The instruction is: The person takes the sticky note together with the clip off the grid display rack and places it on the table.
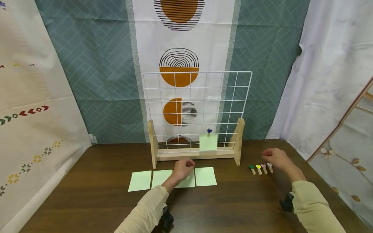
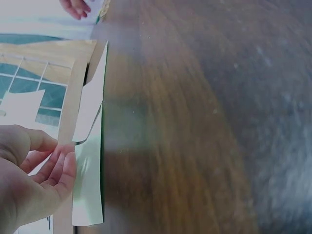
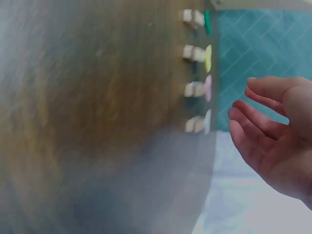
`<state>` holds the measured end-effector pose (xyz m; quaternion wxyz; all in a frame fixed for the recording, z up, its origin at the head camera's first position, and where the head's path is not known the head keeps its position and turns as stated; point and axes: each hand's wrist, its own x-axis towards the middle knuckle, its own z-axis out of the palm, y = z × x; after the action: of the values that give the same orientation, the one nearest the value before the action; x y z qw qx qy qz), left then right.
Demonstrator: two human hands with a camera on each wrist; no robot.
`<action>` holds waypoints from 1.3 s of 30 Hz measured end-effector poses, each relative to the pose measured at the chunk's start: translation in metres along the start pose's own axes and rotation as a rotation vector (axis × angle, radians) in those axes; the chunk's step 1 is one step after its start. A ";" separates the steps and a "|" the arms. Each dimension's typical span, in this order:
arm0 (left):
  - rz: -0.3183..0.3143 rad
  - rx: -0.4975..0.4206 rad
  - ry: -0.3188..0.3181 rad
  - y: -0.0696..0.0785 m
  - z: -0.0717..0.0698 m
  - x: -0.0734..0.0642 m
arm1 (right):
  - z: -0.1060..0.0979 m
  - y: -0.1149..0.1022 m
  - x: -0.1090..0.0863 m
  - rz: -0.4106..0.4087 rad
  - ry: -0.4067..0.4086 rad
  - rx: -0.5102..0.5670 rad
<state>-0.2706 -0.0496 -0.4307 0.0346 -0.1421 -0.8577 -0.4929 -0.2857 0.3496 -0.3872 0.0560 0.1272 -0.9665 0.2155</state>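
My left hand [image 1: 183,168] is over the third of several pale green paper sheets [image 1: 206,176] laid in a row. In the left wrist view its loosely bent fingertips lie right at the far edge of a green sheet [image 2: 88,185], thumb close to the fingers. My right hand [image 1: 278,158] hovers, relaxed and holding nothing, beyond small wooden clothespins with heart tops: green [image 1: 252,170], yellow [image 1: 259,169], pink [image 1: 264,169] and white [image 1: 270,167]. Another green sheet [image 1: 208,143] hangs on the white wire grid [image 1: 198,86] from a clothespin with a blue heart [image 1: 209,131].
The grid stands upright in a wooden base [image 1: 195,155] at the back of the dark brown table [image 1: 221,210]. A patterned teal and white curtain [image 1: 107,81] hangs behind. Light cloths [image 1: 329,64] hang at both sides.
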 end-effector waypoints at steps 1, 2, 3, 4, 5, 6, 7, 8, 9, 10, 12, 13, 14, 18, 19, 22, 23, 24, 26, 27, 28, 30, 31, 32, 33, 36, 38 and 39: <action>0.000 -0.002 0.000 0.000 -0.001 0.001 | -0.001 -0.004 0.001 -0.006 0.004 0.000; 0.007 -0.002 0.001 0.000 -0.002 0.001 | -0.001 -0.008 0.003 -0.015 0.010 -0.001; 0.012 -0.001 0.003 0.000 -0.003 0.001 | -0.001 -0.012 0.004 -0.025 0.014 -0.001; 0.016 -0.003 0.002 0.001 -0.004 0.002 | -0.002 -0.017 0.006 -0.032 0.014 0.000; 0.015 -0.003 0.000 0.002 -0.006 0.002 | -0.002 -0.021 0.008 -0.040 0.016 0.000; 0.017 -0.003 -0.003 0.003 -0.008 0.002 | -0.002 -0.025 0.010 -0.051 0.017 0.000; 0.021 0.003 -0.007 0.004 -0.010 0.003 | -0.002 -0.028 0.011 -0.059 0.016 0.002; 0.020 0.008 -0.011 0.006 -0.012 0.003 | -0.002 -0.032 0.013 -0.067 0.017 0.003; 0.013 0.011 -0.016 0.007 -0.014 0.004 | -0.002 -0.035 0.015 -0.077 0.018 0.001; 0.016 0.023 -0.019 0.008 -0.016 0.005 | -0.002 -0.038 0.017 -0.082 0.020 0.002; 0.017 0.045 -0.022 0.011 -0.021 0.006 | -0.001 -0.045 0.020 -0.095 0.026 0.010; 0.020 0.057 -0.019 0.012 -0.023 0.007 | -0.002 -0.049 0.021 -0.099 0.031 0.016; 0.021 0.062 -0.015 0.013 -0.025 0.008 | -0.002 -0.053 0.023 -0.103 0.040 0.021; 0.040 0.051 0.027 0.017 -0.029 0.012 | -0.003 -0.068 0.028 -0.123 0.078 0.048; 0.047 0.042 0.038 0.018 -0.030 0.012 | -0.003 -0.072 0.029 -0.129 0.087 0.054; 0.068 0.023 0.066 0.019 -0.030 0.015 | -0.003 -0.086 0.034 -0.142 0.101 0.081; 0.067 0.018 0.075 0.019 -0.030 0.017 | -0.003 -0.091 0.035 -0.147 0.102 0.091; 0.059 0.009 0.081 0.020 -0.030 0.018 | -0.003 -0.097 0.037 -0.151 0.102 0.099; 0.058 -0.001 0.095 0.020 -0.028 0.022 | -0.003 -0.109 0.039 -0.160 0.102 0.120; 0.053 -0.007 0.102 0.021 -0.027 0.024 | -0.003 -0.115 0.040 -0.167 0.103 0.126; 0.045 -0.016 0.104 0.022 -0.027 0.026 | -0.002 -0.120 0.042 -0.172 0.104 0.135; 0.046 -0.019 0.106 0.025 -0.027 0.028 | -0.001 -0.130 0.045 -0.173 0.103 0.147; 0.057 -0.012 0.108 0.026 -0.027 0.030 | 0.000 -0.134 0.047 -0.174 0.105 0.153; 0.068 -0.005 0.107 0.028 -0.027 0.031 | 0.000 -0.138 0.049 -0.170 0.107 0.159; 0.076 0.002 0.108 0.030 -0.026 0.033 | 0.001 -0.141 0.051 -0.168 0.112 0.163; 0.120 0.036 0.118 0.033 -0.025 0.039 | 0.006 -0.151 0.058 -0.151 0.128 0.186; 0.134 0.049 0.123 0.036 -0.023 0.043 | 0.008 -0.156 0.061 -0.146 0.141 0.207; 0.134 0.051 0.124 0.037 -0.022 0.044 | 0.010 -0.159 0.064 -0.144 0.147 0.218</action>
<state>-0.3043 -0.0418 -0.3793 0.1243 -0.1673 -0.8548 -0.4752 -0.3044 0.1922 -0.3216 0.1280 0.1854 -0.9191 0.3233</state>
